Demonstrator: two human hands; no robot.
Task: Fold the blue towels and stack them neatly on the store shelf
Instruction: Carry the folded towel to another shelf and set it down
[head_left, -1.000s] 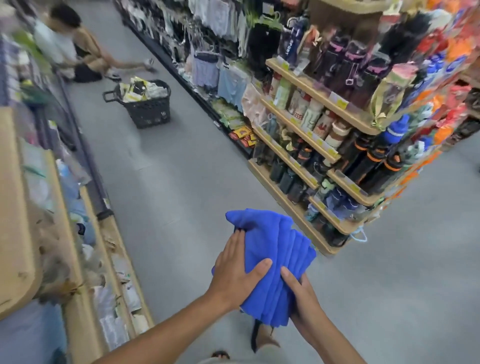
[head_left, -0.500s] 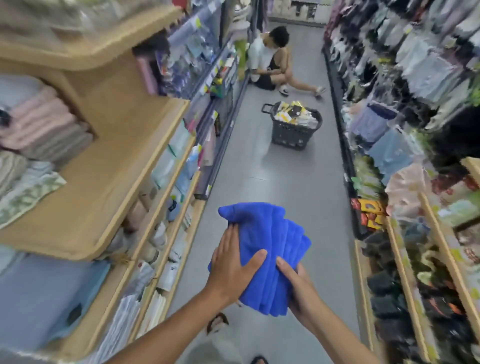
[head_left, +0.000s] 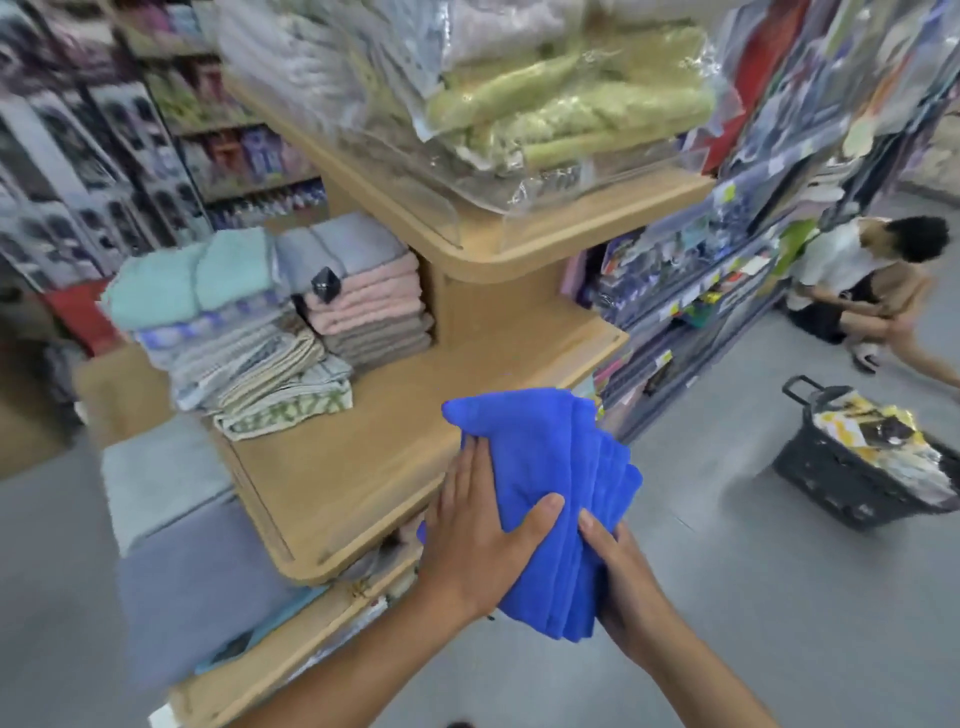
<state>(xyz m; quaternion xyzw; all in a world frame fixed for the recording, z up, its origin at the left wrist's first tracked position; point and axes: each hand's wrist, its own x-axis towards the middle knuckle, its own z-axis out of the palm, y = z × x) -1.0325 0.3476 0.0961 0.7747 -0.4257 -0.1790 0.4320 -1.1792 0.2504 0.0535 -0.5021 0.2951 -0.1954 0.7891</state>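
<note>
A stack of folded blue towels (head_left: 545, 467) is held in front of me, just off the front right corner of the wooden middle shelf (head_left: 363, 467). My left hand (head_left: 483, 540) lies flat on the stack's left side, fingers straight and thumb spread across the top. My right hand (head_left: 623, 587) holds the stack's near right edge; its thumb presses on the layered edges and its fingers are hidden underneath. The towels hang in the air and do not touch the shelf.
Folded patterned and mint towels (head_left: 249, 332) and a pink and grey pile (head_left: 374, 306) sit at the shelf's back left. The upper shelf (head_left: 519, 244) carries bagged goods (head_left: 545, 104). At right, a black basket (head_left: 857, 478) stands in the aisle near a crouching person (head_left: 857, 280).
My view has swung left from the aisle to the wooden towel shelf. Both hands keep the same hold on the blue towels, which are now near the shelf's corner.
</note>
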